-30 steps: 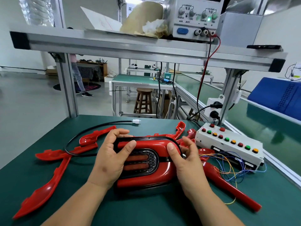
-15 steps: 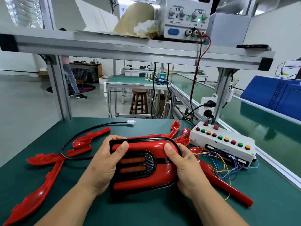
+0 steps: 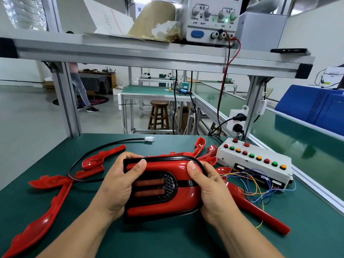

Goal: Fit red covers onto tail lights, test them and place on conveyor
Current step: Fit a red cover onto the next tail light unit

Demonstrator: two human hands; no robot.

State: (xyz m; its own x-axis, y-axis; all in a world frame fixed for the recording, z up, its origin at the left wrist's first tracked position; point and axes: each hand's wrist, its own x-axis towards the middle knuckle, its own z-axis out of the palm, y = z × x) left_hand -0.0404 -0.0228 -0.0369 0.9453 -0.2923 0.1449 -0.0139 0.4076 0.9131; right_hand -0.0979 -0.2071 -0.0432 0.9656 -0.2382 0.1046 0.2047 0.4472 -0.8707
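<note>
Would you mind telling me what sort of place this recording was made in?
Probably a factory assembly and test station: a green conveyor, a power supply on the shelf, and a push-button test box beside loose red covers.

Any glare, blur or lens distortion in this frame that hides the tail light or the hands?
Head view: evenly lit and sharp; small glare spots on the glossy red cover hide nothing. Head view: wide-angle bending bows the shelf rail. Head view: left hand and right hand gripping the tail light show no motion blur; only a soft shadow beneath.

Left grip [image 3: 115,185] and right grip [image 3: 212,190] are bare, nails [image 3: 191,165] trimmed short
</note>
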